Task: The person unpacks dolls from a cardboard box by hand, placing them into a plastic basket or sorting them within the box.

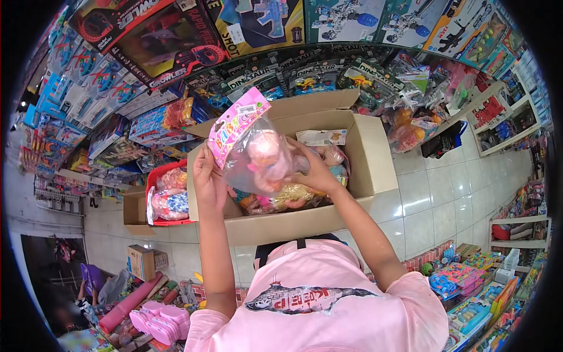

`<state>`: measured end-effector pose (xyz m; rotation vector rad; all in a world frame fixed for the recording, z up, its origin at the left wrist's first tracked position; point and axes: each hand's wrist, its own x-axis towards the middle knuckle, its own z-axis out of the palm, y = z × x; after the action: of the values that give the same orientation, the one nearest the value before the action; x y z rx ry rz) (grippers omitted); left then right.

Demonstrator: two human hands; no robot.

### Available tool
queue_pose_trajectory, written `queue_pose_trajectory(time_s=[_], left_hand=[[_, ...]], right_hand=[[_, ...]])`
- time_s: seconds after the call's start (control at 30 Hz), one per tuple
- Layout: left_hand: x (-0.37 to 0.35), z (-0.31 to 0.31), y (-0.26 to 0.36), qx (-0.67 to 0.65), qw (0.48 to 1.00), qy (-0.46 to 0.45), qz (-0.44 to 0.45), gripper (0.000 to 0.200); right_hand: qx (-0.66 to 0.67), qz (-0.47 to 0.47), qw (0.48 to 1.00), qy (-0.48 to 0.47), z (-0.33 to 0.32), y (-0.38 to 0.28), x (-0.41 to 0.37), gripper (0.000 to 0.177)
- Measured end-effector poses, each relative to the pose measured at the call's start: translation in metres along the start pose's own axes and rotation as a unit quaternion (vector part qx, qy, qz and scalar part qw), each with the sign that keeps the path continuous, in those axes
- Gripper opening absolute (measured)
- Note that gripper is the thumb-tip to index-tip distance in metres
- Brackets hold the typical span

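A bagged baby doll (pixel 267 155) in clear plastic with a pink printed header card is held up over an open cardboard box (pixel 375 155). At the left edge of the bag, just under the card, the fingers of my left hand (pixel 209 173) pinch the plastic. My right hand (pixel 314 171) is closed around the doll's right side through the bag. Below, more bagged dolls (pixel 287 198) lie inside the box, partly hidden by my hands and the raised doll. A white header card (pixel 321 138) shows at the box's far side.
A red basket (pixel 170 222) with bagged dolls stands left of the box, beside a smaller carton (pixel 135 211). Boxed toys (pixel 170 44) and dinosaur packs (pixel 305 82) line the shelves ahead. Pink slippers-like items (pixel 161 322) lie behind on the left, near a seated person's hand.
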<state>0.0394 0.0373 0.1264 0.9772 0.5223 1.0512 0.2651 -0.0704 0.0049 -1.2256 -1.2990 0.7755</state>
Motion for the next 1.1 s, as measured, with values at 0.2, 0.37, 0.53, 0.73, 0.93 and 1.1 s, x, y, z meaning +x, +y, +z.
queue_pose_trajectory(time_s=[0.2,0.37,0.53,0.73,0.93,1.1], left_hand=[[0.005,-0.030,-0.019,-0.029,1.000,0.003,0.009,0.041],[0.009,-0.054,-0.026,-0.108,0.993,-0.029,-0.020,0.068],[-0.011,-0.123,-0.048,0.034,0.989,0.050,-0.135,0.078],[0.002,-0.149,-0.025,0.139,0.978,0.032,-0.153,0.055],[0.009,-0.167,-0.020,0.129,0.974,-0.003,-0.189,0.048],[0.014,-0.169,-0.028,0.150,0.965,-0.062,-0.204,0.039]], right_hand=[[-0.058,0.082,0.995,-0.028,0.003,0.003,-0.004,0.060],[0.016,0.089,0.995,0.044,0.021,-0.031,0.001,0.039],[-0.066,0.083,0.994,-0.037,0.070,-0.061,0.013,0.042],[-0.212,0.212,0.953,-0.043,0.064,0.013,0.042,0.055],[-0.503,0.382,0.771,-0.076,0.049,0.090,0.059,0.107],[-0.544,0.366,0.753,-0.051,0.064,0.086,0.055,0.101]])
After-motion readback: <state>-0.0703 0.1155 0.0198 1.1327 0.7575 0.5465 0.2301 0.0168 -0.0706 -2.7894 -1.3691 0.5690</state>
